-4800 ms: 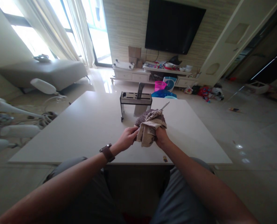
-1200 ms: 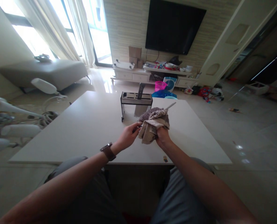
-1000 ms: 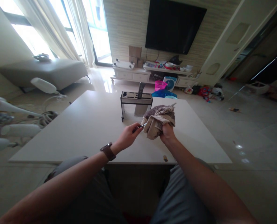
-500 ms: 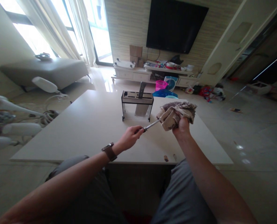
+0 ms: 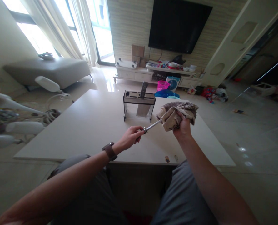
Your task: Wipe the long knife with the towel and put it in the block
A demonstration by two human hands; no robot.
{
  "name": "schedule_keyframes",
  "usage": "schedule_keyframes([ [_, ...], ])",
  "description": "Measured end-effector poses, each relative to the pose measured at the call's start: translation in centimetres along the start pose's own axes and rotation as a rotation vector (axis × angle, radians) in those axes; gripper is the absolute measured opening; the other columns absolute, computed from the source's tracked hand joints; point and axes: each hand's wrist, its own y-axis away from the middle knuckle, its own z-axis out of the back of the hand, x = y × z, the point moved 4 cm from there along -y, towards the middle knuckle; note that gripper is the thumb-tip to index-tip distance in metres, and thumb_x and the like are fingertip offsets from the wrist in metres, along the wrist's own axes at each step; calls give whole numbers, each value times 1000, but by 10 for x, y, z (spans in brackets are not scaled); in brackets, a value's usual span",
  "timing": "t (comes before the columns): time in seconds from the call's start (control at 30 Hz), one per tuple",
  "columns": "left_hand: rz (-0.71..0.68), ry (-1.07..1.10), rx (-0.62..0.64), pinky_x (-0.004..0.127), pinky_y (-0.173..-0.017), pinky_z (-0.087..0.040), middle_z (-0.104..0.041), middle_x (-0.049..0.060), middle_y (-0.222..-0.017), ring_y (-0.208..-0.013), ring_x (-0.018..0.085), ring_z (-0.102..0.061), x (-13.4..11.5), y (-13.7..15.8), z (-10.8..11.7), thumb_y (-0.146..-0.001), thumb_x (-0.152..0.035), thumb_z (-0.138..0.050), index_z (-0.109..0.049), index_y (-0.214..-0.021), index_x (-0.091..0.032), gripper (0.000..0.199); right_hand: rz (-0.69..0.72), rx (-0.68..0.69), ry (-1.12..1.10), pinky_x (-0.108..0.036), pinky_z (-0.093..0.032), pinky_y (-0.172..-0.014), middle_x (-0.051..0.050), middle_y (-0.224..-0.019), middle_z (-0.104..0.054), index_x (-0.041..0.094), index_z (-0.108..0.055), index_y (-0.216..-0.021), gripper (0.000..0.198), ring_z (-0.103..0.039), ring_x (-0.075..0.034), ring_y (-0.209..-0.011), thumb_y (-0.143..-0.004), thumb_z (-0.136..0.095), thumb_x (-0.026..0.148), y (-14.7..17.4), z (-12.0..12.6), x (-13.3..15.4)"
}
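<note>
My left hand is closed round the handle of a sharpening steel, a thin grey rod with a small guard. The rod points up and to the right, its far end hidden in a folded brown-grey cloth. Gripping that cloth from its right side is my right hand, with most of its fingers covered by the folds. Beyond my hands a knife block with clear sides stands upright on the white table. One dark-handled knife with a broad blade sits in it.
Two small items lie at the table's near edge, too small to name. A pink basket stands past the far edge, near a low white cabinet. To the left are a grey bench and white lamp-like shades.
My left hand has shifted very slightly left and up, with the rod still inside the cloth. The whole view has moved a little; both holds stay the same.
</note>
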Motion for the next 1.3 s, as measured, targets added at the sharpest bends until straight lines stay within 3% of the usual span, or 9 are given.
schedule_keyframes([
  [0.2, 7, 33, -10, 20, -37, -30, -57, -5, -60, -41, 7, -42, -1, 1, -1, -87, -41, -65, -66, -88, -15, 27, -136, 0, -12, -40, -66, -85, 0, -95, -80, 23, -72, -94, 27, -76, -23, -91, -70, -84, 26, 6, -5, -5],
  [0.57, -64, 47, -109, 19, -36, -29, -52, -6, -61, -41, 6, -44, -4, 0, 0, -82, -36, -67, -60, -78, -16, 21, -144, 168, 140, -41, -64, -93, 2, -90, -79, 25, -68, -90, 39, -76, -23, -94, -58, -90, 27, 49, -35, -29],
  [0.8, -93, 60, -143, 19, -36, -34, -58, -4, -68, -41, 6, -46, -3, -2, 2, -79, -32, -62, -67, -89, -13, 21, -191, 274, 221, -41, -63, -94, 3, -91, -80, 28, -70, -94, 38, -76, -23, -96, -61, -90, 27, 77, -48, -49],
  [1.0, -85, -29, -127, 21, -41, -36, -60, -3, -66, -45, 8, -45, -4, -1, 3, -80, -31, -59, -69, -92, -13, 24, -206, 228, 253, -37, -61, -93, 2, -100, -80, 27, -72, -92, 36, -74, -21, -94, -60, -88, 29, 80, -46, -57],
  [1.3, -120, -99, -114, 22, -50, -36, -61, -2, -68, -53, 9, -44, -11, 0, 4, -85, -34, -60, -70, -90, -13, 24, -120, 127, 226, -38, -63, -89, 3, -94, -81, 29, -72, -100, 45, -74, -21, -90, -58, -89, 23, 78, -41, -59],
])
